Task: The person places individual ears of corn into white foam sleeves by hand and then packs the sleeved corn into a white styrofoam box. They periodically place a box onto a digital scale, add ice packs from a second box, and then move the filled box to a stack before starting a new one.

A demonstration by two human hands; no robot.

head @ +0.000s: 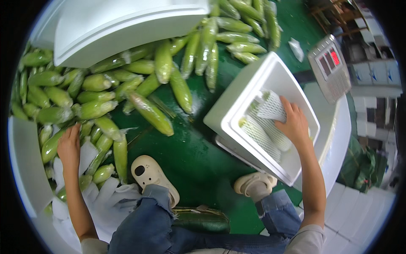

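My right hand (293, 119) is inside a white foam box (234, 104) and grips a green vegetable in a white foam net sleeve (269, 106). More sleeved pieces (263, 136) lie beneath and beside it in the box. My left hand (69, 143) rests at the left on a pile of long green vegetables in clear plastic film (95, 109); its fingers touch one of them (52, 147), but whether they grip it cannot be told. White foam sleeves (108, 197) lie heaped below the pile, near my left forearm.
A digital scale (330, 70) with a lit red display stands beyond the box. A large white foam container (127, 28) borders the pile at the top. Another foam wall (27, 165) stands at far left. My clog-clad feet are on the green floor (196, 158). A dark green object (203, 221) lies between my legs.
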